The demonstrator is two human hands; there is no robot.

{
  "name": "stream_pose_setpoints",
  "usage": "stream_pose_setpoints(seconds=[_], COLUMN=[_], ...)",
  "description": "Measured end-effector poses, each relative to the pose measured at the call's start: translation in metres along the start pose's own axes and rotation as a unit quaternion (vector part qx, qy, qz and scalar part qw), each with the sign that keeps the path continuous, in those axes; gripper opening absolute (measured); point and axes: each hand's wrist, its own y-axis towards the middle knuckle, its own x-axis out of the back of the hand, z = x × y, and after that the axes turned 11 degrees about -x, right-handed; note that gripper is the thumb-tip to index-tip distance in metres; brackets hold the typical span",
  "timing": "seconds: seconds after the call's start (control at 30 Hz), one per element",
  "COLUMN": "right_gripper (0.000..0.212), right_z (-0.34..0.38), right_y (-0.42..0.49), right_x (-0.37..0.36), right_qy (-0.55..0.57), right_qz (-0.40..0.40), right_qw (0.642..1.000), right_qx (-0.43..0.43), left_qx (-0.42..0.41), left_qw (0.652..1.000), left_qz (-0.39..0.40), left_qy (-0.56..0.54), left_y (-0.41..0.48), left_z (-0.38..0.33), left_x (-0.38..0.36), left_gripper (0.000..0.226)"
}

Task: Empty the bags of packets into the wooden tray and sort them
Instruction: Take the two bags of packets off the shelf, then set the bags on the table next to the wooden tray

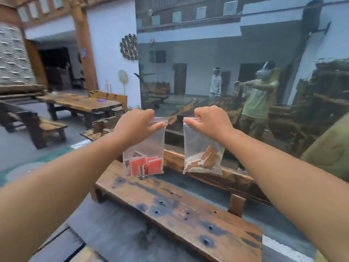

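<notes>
Both arms out, bags up. Left hand [135,122] pinches top edge of clear bag [145,146]; red packets [149,166] settled at bottom, hanging straight below hand. Right hand [211,120] pinches top of second bag [198,140]; orange-brown packets [205,159] slumped low beneath it. Grip at seal strips likely lets contents drop clear of openings, colours kept apart. Bags not touching. Wooden table [179,210] beneath both hands. Emptying not yet begun.

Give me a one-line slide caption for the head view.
Left hand grips a clear plastic bag of red packets, right hand a clear plastic bag of orange-brown packets, above a dark-stained wooden bench.
</notes>
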Motion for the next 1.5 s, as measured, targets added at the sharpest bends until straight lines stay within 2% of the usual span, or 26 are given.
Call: stream_pose_setpoints(seconds=[0.2, 0.33, 0.73, 0.97, 1.07, 1.23, 1.37, 1.5], right_gripper=[0.055, 0.056, 0.055, 0.056, 0.058, 0.056, 0.055, 0.056], right_z=[0.064, 0.111, 0.236, 0.283, 0.294, 0.296, 0.296, 0.286], right_y=[0.022, 0.024, -0.012, -0.053, -0.071, -0.103, -0.134, -0.172], right_x=[-0.046, -0.07, -0.09, -0.117, -0.13, -0.146, -0.175, -0.201], right_qy=[0.094, 0.143, 0.269, 0.297, 0.294, 0.255, 0.24, 0.206], right_qz=[0.023, 0.027, 0.092, 0.126, 0.149, 0.202, 0.221, 0.257], right_qw=[0.991, 0.98, 0.919, 0.903, 0.903, 0.903, 0.901, 0.886], right_qx=[0.092, 0.138, 0.272, 0.284, 0.275, 0.28, 0.286, 0.327], left_qx=[0.118, 0.16, 0.299, 0.366, 0.395, 0.409, 0.436, 0.468], left_qw=[0.988, 0.976, 0.923, 0.902, 0.901, 0.9, 0.889, 0.871], left_qz=[0.053, 0.079, 0.079, 0.093, 0.073, 0.087, 0.107, 0.142], left_qy=[0.08, 0.126, 0.231, 0.208, 0.166, 0.126, 0.093, 0.056], left_y=[-0.067, -0.114, -0.23, -0.289, -0.31, -0.349, -0.377, -0.405], left_z=[0.033, 0.043, 0.043, 0.029, 0.024, 0.021, 0.014, -0.003], left_x=[0.033, 0.059, 0.129, 0.123, 0.109, 0.084, 0.06, 0.036], left_gripper=[0.051, 0.05, 0.057, 0.054, 0.051, 0.052, 0.054, 0.053])
